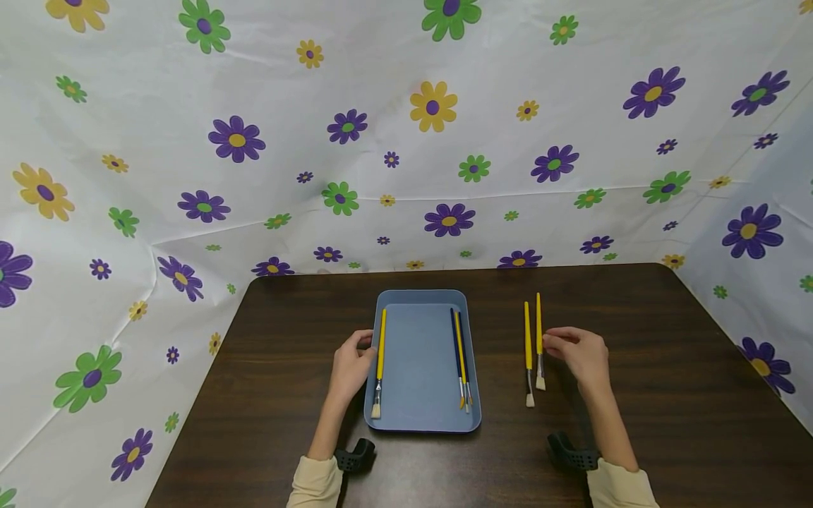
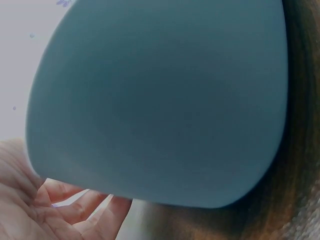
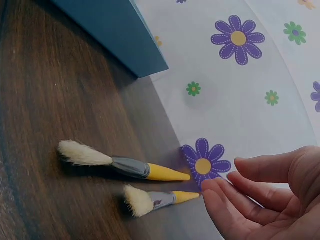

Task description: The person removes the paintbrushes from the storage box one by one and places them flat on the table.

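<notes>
A blue-grey tray (image 1: pixel 419 423) lies on the table, with a yellow-handled paintbrush (image 1: pixel 381 353) along its left side. My left hand (image 1: pixel 352 363) is at the tray's left rim, fingers loosely bent; the tray (image 2: pixel 160 110) partly hides the fingertips in the left wrist view. Inside the tray's right side are three slim brushes (image 1: pixel 461 353), yellow and dark-handled. Two more yellow paintbrushes lie on the table to the right, an outer one (image 1: pixel 539 331) and an inner one (image 1: pixel 528 346). Beside the outer brush's handle is my right hand (image 1: pixel 581 353), its thumb and forefinger apart.
The dark wooden table (image 1: pixel 286 395) has a flowered white cloth (image 1: pixel 381 92) hanging behind it and at its sides. Black wrist mounts (image 1: pixel 357 455) sit at both cuffs. The tray's raised wall (image 3: pixel 110 35) stands left of the loose brushes.
</notes>
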`<state>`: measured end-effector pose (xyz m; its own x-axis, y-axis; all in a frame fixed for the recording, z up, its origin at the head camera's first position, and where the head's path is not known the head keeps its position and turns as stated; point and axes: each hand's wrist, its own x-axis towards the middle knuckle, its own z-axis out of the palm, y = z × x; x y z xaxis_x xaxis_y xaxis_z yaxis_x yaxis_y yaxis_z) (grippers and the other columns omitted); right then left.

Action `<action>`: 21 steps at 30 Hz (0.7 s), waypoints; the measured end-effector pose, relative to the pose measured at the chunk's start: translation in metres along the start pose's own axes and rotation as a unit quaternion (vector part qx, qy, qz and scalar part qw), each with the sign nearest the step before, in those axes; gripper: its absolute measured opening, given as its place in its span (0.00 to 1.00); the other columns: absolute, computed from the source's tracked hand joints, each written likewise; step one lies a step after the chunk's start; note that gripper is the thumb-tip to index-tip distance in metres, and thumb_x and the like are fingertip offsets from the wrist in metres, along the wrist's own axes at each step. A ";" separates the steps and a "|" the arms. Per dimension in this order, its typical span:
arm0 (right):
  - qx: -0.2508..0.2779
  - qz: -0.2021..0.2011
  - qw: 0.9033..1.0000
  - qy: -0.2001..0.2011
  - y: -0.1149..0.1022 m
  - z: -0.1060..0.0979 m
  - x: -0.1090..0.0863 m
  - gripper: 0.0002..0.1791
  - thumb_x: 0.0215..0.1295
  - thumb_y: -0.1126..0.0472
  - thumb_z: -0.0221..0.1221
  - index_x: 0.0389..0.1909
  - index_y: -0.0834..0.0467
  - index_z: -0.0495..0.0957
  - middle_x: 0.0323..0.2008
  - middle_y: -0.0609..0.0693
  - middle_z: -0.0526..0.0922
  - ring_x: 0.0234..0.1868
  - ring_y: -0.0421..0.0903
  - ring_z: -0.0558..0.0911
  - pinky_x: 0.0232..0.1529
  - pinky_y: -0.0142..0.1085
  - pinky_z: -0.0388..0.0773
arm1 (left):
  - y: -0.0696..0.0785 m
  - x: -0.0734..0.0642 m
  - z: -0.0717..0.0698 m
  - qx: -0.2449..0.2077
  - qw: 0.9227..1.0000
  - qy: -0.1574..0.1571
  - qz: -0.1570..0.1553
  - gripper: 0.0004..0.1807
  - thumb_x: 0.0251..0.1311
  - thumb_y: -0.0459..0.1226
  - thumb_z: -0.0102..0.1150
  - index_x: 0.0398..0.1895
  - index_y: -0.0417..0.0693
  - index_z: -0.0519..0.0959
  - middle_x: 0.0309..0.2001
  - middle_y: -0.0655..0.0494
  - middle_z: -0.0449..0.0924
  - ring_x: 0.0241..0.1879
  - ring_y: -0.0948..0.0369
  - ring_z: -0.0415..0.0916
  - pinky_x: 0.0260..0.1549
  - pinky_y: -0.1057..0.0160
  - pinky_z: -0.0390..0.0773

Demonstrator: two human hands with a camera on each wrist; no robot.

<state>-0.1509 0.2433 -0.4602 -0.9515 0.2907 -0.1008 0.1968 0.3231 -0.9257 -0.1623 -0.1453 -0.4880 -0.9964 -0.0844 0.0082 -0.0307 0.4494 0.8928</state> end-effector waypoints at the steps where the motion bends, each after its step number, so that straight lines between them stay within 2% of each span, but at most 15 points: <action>1: 0.003 -0.001 1.000 0.000 -0.001 0.000 0.000 0.17 0.72 0.66 0.63 0.53 0.77 0.81 0.40 0.60 0.89 0.32 0.34 0.87 0.39 0.30 0.84 | 0.000 0.000 0.000 0.000 1.000 0.000 -0.001 0.18 0.69 0.29 0.57 0.61 0.37 0.80 0.54 0.40 0.82 0.42 0.50 0.83 0.42 0.50 0.81; 10: 0.056 -0.025 0.997 -0.047 -0.012 0.002 -0.004 0.22 0.73 0.66 0.63 0.58 0.79 0.76 0.43 0.58 0.88 0.36 0.37 0.88 0.44 0.35 0.85 | 0.000 0.000 0.000 -0.002 1.000 -0.003 0.000 0.18 0.69 0.29 0.57 0.61 0.37 0.80 0.54 0.39 0.82 0.43 0.49 0.83 0.42 0.49 0.81; 16: 0.076 -0.036 0.994 -0.064 -0.024 0.004 -0.011 0.23 0.73 0.65 0.62 0.60 0.80 0.74 0.43 0.58 0.89 0.37 0.36 0.88 0.45 0.32 0.83 | 0.000 -0.001 0.000 -0.002 1.000 -0.005 0.002 0.19 0.69 0.29 0.57 0.62 0.36 0.79 0.55 0.39 0.82 0.44 0.48 0.83 0.43 0.49 0.81; 21: 0.087 -0.056 0.991 -0.084 -0.038 0.010 -0.021 0.24 0.74 0.65 0.61 0.61 0.80 0.72 0.46 0.62 0.88 0.38 0.36 0.88 0.46 0.30 0.83 | 0.000 -0.001 0.000 -0.001 1.000 -0.004 -0.002 0.18 0.70 0.29 0.57 0.62 0.37 0.79 0.55 0.39 0.82 0.44 0.48 0.83 0.43 0.48 0.81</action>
<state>-0.1408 0.2164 -0.4269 -0.9939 0.1025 -0.0396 0.0578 0.1809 -0.9818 -0.1617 -0.1454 -0.4878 -0.9968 -0.0796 0.0020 -0.0340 0.4478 0.8935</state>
